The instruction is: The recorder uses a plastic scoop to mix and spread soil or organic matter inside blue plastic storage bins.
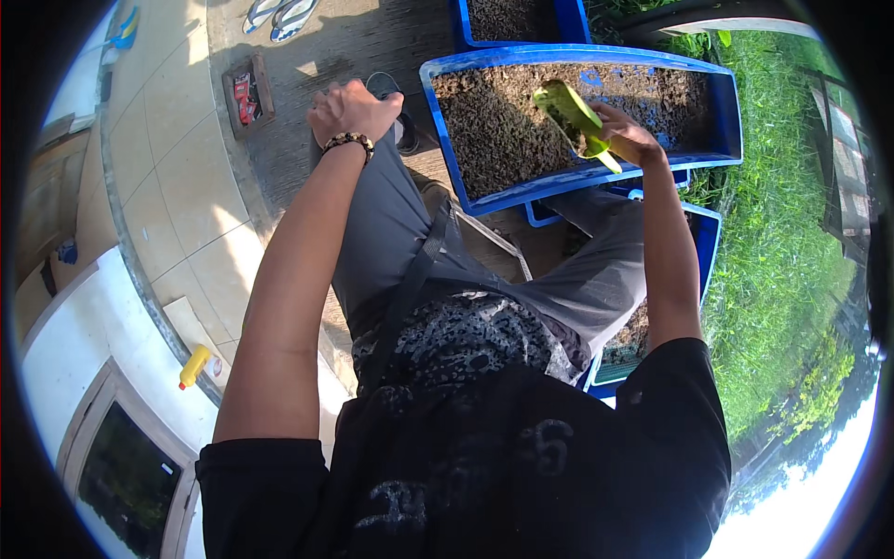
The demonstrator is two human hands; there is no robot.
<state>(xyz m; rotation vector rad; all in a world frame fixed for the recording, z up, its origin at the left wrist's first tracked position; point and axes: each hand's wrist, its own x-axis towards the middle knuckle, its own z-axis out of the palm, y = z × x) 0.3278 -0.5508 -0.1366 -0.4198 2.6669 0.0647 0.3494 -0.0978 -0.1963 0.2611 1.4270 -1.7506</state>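
Observation:
My right hand [625, 136] grips a green plastic scoop [569, 112] by its handle, with some dark soil-like material inside it. The scoop is over a long blue plastic tray [594, 185], whose bottom is mostly covered by brown crumbly material [496, 133]; blue patches of the bottom show through towards the right. My left hand [356, 112], with a beaded bracelet at the wrist, rests on my left knee with nothing visible in it. Whether the scoop touches the material cannot be told.
Another blue tray [520, 43] of dark material adjoins at the top; a further blue bin [709, 237] stands beside my right leg. A wooden box [262, 87] with red packets, flip-flops [292, 19] and a yellow bottle [195, 365] lie left. Grass [775, 209] borders the right.

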